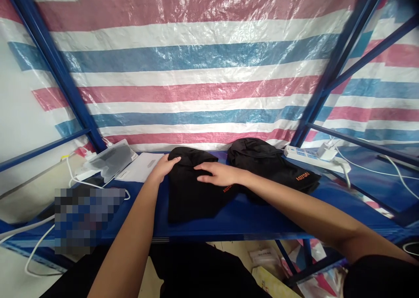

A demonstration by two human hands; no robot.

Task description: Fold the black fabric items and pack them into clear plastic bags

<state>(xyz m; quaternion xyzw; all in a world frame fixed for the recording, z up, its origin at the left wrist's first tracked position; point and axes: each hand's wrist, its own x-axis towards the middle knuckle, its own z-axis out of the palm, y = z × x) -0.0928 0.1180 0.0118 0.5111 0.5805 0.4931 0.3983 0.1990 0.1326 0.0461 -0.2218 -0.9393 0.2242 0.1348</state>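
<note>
Two hands down flat on a folded black garment, at the middle of a blue shelf. Left hand on the garment's far left corner, fingers spread and loose, palm down, gripping nothing. Right hand laid across the far edge just to the right, fingers straight and pointing left, likewise open, resting rather than clasping. Fingertips of the two near each other but apart. Orange lettering on the cloth just near of the right wrist. Just beside the folded piece on its right, a second black garment in a loose heap, also with orange print, partly crossed by the right forearm. Farther right, toward the far edge, a white power strip with a white plug seated in it. To the left, white papers and a grey flat pouch, the papers close beside the left hand. Behind everything, a striped tarp in red, white and blue, framed by blue uprights.
</note>
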